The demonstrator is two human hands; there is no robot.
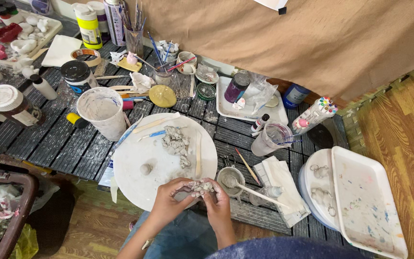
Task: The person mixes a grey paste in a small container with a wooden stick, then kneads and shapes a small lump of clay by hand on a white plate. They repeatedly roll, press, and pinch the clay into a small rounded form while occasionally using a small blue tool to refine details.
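Observation:
Both my hands meet at the near edge of a round white board (135, 158). My left hand (168, 199) and my right hand (219, 204) together grip a lump of grey clay (200, 187), pressed between the fingers. On the board lie a pile of torn grey clay pieces (176, 141), a small clay ball (145, 169), a wooden stick (198, 153) and a flat wooden tool (155, 123). Just right of my hands stands a small cup (231, 180) with a spoon (257, 192) resting in it.
A white bucket (102, 111) stands behind the board. Paint bottles, brush jars (134, 41) and tape (86, 56) crowd the dark slatted table. A white tray (365, 201) lies at the right beside folded tissues (279, 180). A bin (1, 211) sits at lower left.

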